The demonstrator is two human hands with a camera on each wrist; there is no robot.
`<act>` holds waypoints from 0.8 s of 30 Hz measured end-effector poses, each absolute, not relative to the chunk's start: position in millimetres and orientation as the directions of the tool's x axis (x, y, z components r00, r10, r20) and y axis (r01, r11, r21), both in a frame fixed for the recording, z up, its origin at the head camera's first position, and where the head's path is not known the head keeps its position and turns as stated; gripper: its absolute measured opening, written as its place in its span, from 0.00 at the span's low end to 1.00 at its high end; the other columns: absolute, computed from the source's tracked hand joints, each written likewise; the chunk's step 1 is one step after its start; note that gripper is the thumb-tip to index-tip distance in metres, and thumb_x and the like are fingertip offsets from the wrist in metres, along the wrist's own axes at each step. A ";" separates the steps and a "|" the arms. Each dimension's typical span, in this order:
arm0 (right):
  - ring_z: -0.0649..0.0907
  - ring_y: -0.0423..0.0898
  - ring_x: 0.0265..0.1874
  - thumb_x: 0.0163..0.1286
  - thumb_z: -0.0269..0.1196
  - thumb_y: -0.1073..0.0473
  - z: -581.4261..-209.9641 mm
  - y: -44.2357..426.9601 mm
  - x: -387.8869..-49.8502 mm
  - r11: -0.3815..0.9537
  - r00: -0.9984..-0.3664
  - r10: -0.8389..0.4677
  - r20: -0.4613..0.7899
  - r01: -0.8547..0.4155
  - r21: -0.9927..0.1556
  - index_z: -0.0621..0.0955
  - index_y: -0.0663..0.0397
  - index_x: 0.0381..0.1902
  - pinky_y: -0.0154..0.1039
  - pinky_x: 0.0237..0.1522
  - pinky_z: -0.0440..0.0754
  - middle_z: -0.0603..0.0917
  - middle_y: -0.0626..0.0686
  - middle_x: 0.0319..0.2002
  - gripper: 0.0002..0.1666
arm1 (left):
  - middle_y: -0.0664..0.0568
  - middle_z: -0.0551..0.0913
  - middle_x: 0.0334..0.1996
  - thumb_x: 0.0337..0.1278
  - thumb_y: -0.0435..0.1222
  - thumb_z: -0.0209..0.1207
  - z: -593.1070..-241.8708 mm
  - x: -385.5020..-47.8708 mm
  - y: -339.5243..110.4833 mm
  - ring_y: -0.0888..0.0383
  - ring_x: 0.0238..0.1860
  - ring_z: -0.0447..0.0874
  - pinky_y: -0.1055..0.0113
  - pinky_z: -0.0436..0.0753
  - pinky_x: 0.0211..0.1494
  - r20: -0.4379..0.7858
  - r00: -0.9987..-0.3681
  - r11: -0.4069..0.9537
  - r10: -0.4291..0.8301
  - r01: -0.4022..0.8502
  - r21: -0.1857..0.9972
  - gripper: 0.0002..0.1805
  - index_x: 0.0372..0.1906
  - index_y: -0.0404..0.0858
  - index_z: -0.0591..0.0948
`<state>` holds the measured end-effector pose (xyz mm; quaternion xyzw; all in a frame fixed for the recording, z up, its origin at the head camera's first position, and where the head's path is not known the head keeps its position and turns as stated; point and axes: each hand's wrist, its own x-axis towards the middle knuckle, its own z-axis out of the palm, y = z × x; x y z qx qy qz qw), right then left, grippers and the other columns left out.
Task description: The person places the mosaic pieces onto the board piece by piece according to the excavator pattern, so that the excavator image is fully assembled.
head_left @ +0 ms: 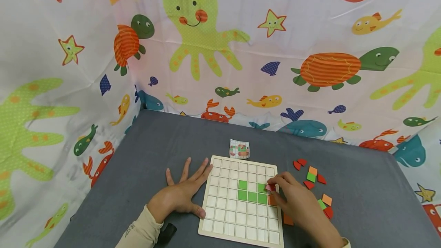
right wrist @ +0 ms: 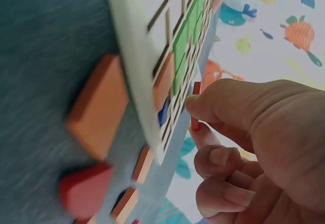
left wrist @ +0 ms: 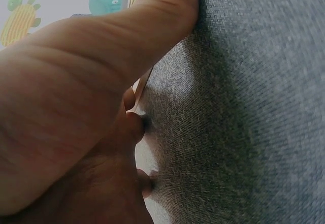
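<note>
At the fingertips of the right hand (head_left: 291, 196), a small flat red tile (head_left: 270, 187) is being pinched above a pale wooden gridded board (head_left: 221, 202), which is lying mostly to that hand's left; the left hand (head_left: 182, 195), farther from the tile, is resting wide-fingered against the board.

Pinched red piece (right wrist: 197, 88), gridded board (right wrist: 133, 51)

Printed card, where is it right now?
In the head view, the printed card lies at the far edge of the grid board, to the right of the left hand.
</note>
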<state>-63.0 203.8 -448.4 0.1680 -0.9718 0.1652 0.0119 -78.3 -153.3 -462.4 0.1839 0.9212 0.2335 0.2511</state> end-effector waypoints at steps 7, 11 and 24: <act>0.73 0.32 0.22 0.64 0.78 0.63 -448.6 186.1 -74.1 0.827 -0.892 -0.434 0.123 -0.449 -0.339 0.88 0.45 0.49 0.28 0.19 0.71 0.81 0.46 0.49 0.17 | 0.65 0.29 0.87 0.38 0.59 0.79 -463.9 -79.1 -154.0 0.40 0.83 0.10 0.15 0.17 0.64 -0.377 -0.806 0.822 0.458 0.221 0.525 0.75 0.88 0.63 0.41; 0.67 0.31 0.17 0.65 0.76 0.65 -452.3 178.9 -79.2 0.800 -0.867 -0.486 0.113 -0.493 -0.341 0.87 0.44 0.48 0.29 0.15 0.66 0.81 0.45 0.50 0.16 | 0.65 0.29 0.87 0.38 0.59 0.79 -465.1 -79.6 -153.9 0.40 0.83 0.11 0.15 0.17 0.64 -0.374 -0.806 0.822 0.459 0.225 0.523 0.75 0.88 0.63 0.41; 0.73 0.30 0.22 0.67 0.76 0.64 -458.7 169.5 -83.8 0.762 -0.826 -0.553 0.110 -0.555 -0.335 0.88 0.43 0.46 0.28 0.18 0.68 0.80 0.44 0.49 0.13 | 0.64 0.30 0.87 0.37 0.59 0.79 -465.3 -79.0 -154.6 0.39 0.83 0.11 0.15 0.17 0.64 -0.372 -0.806 0.820 0.460 0.226 0.525 0.75 0.88 0.62 0.41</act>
